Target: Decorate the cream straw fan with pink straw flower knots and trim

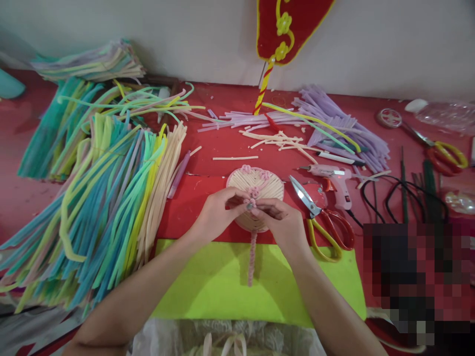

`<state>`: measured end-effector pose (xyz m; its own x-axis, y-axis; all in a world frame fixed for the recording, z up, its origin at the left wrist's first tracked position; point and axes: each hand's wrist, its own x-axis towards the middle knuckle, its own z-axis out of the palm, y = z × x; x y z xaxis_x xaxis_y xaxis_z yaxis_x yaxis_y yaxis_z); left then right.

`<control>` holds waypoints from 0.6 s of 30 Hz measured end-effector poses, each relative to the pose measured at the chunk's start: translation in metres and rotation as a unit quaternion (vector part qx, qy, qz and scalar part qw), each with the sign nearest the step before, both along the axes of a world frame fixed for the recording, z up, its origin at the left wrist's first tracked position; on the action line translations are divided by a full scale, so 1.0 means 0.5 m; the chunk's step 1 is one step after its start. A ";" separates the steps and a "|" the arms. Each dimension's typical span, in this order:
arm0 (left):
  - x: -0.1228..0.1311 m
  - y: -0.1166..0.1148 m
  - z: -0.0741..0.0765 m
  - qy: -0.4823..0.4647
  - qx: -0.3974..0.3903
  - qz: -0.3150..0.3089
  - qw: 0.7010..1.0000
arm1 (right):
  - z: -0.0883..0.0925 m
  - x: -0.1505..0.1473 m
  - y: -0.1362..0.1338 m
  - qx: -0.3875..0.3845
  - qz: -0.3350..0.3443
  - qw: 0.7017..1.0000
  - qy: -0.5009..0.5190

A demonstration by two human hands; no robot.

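Note:
Over the middle of a round cream fan [274, 193], my left hand [218, 210] and my right hand [284, 220] pinch a small pink pipe-cleaner flower [251, 203] between their fingertips. Its centre looks greyish, too small to make out. The fan lies flat, with a pink rim, several pink flowers on its face and a twisted pink handle [251, 262] pointing toward me. Right of the fan, scissors [315, 212] with red and yellow handles lie spread apart, and a pink glue gun [336, 180] rests just beyond them.
Bundles of coloured pipe cleaners [111, 198] cover the left side. Purple pipe cleaners [334, 118] lie at the back right, near a second pair of scissors [441, 148]. A red fan [289, 29] stands at the back. A green mat [208, 282] lies in front; a black cord [389, 198] curls at right.

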<state>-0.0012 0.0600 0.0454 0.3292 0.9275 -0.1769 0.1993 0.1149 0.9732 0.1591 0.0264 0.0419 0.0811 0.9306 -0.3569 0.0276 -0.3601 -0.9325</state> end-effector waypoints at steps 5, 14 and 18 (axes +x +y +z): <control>-0.003 0.000 -0.003 -0.003 -0.019 0.030 0.999 | 0.008 0.004 0.003 -0.012 0.025 0.999 -0.020; -0.001 -0.003 -0.001 0.003 -0.034 0.031 0.999 | 0.012 0.002 0.004 -0.002 0.046 0.997 -0.056; -0.001 -0.005 -0.009 0.006 -0.037 0.030 0.999 | 0.011 0.004 0.004 0.000 0.057 0.997 -0.043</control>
